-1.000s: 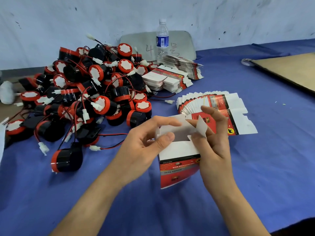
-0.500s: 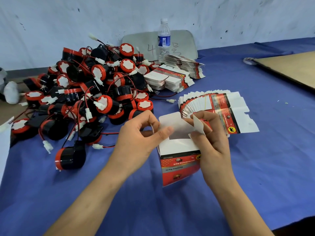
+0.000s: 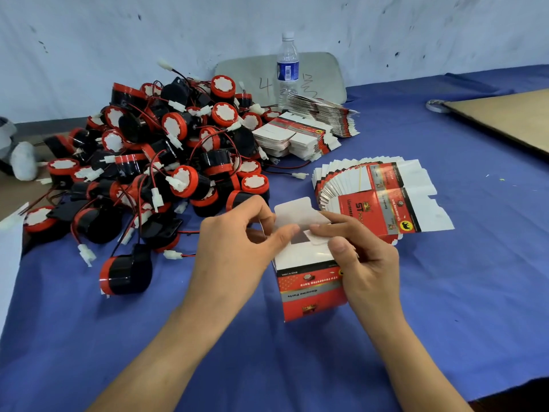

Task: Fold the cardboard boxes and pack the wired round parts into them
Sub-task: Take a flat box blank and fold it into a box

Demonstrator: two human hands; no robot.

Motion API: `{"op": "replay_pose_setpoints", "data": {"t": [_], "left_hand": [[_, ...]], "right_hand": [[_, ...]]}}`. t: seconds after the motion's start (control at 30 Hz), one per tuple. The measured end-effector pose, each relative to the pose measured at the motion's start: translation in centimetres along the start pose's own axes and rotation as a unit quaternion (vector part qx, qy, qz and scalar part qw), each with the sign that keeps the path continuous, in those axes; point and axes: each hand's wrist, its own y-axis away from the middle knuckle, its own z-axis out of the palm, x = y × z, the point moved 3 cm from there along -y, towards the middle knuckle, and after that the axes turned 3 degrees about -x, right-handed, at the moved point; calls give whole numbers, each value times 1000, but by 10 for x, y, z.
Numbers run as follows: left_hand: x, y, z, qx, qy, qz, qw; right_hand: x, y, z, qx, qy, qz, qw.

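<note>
Parts (image 3: 166,162): a large heap on the left half of the table (image 3: 445,307). Round black bodies, red rims, white faces, red-and-black wires ending in white plugs. One part (image 3: 127,272) lay apart at the near edge of the heap, on its side.

Flat boxes (image 3: 383,197): a fanned stack, red and white print, on the table just beyond the right hand. Two further stacks (image 3: 300,138) sat farther back, against the heap's right edge.

Box (image 3: 312,289): one, opened out to a tube, held near the middle of the table between both hands. Red printed lower wall with the text upside down, white upper band. The top end was open, with a white tuck flap (image 3: 294,212) standing up at the rear and a small side flap (image 3: 319,239) bent inward over the opening.

Left hand (image 3: 234,248): fingers curled, thumb and fingers pinching the box's upper left edge, thumb tip against the tuck flap.

Right hand (image 3: 365,263): gripped the box's right wall, thumb on the near corner, forefinger laid along the side flap.

Cardboard sheet (image 3: 505,120): brown, flat, far right of the table.

Board (image 3: 246,78): grey, leaning on the wall, marked "4".

Bottle (image 3: 287,69): clear plastic, upright, in front of the board.
</note>
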Motion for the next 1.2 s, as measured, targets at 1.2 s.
{"op": "replay_pose_setpoints", "data": {"t": [1.2], "left_hand": [[-5,12,37,8,94,195,976]], "right_hand": [[-22,10,38,209,6,-120,971]]}}
